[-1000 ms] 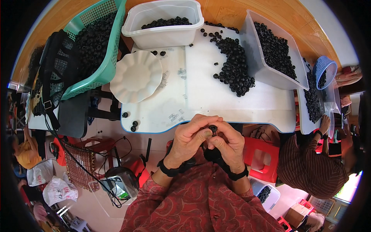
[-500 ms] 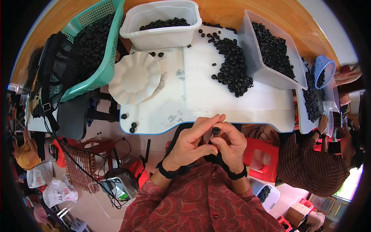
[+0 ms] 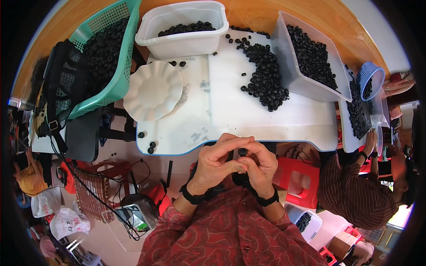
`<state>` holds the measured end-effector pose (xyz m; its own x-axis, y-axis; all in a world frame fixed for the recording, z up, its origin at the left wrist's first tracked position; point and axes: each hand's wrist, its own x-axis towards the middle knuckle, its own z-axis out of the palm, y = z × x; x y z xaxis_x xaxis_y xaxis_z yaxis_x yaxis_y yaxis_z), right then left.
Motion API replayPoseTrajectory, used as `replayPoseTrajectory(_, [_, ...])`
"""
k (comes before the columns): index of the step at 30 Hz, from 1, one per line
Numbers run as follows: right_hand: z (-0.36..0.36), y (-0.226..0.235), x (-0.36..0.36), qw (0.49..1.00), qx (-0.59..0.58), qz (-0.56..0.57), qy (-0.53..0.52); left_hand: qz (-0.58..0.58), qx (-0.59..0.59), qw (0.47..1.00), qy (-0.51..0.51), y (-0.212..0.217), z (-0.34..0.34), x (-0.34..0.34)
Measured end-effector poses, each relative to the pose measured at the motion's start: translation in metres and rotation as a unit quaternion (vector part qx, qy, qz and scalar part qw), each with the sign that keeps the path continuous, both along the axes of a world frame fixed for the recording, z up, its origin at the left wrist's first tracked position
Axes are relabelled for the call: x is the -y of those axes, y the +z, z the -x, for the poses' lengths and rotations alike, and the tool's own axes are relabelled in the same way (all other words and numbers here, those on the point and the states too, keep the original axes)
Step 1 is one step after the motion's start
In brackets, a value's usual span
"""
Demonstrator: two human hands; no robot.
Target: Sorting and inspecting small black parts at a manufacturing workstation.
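The left hand (image 3: 216, 163) closes in, its thumb, apart from the right one half a second ago, now nearly meeting it; both seem engaged around one small black piece (image 3: 242, 151), pinched by the right hand (image 3: 261, 165) before the near edge of the surface (image 3: 284, 125); I cannot tell whether the left grips anything; the green basket (image 3: 117, 86), white tub (image 3: 186, 46) and translucent bin (image 3: 290, 77) contain similar black pieces (image 3: 310, 57).

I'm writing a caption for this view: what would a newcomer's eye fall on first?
Probably the left hand and right hand, close together in front of the white table, with a small black piece between them. Next, the heap of black pieces on the table's right half, and the green basket of similar pieces at upper left.
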<state>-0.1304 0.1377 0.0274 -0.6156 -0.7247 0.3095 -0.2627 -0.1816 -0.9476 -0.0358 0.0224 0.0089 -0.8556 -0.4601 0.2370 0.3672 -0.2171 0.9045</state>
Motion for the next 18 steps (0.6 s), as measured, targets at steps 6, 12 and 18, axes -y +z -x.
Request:
replayPoseTrajectory(6, [0.001,0.003,0.001,0.995,0.097,-0.012,0.022,-0.025,0.040,0.999,-0.013,0.002,-0.003,0.000])
replayPoseTrajectory(12, [0.009,0.005,-0.007,0.958,0.278,0.035,0.059,0.068,0.004,0.998,0.014,0.011,0.004,-0.001])
replayPoseTrajectory(18, [0.016,-0.001,-0.012,0.918,0.371,0.072,0.117,0.237,-0.012,0.970,0.056,0.020,0.006,0.008])
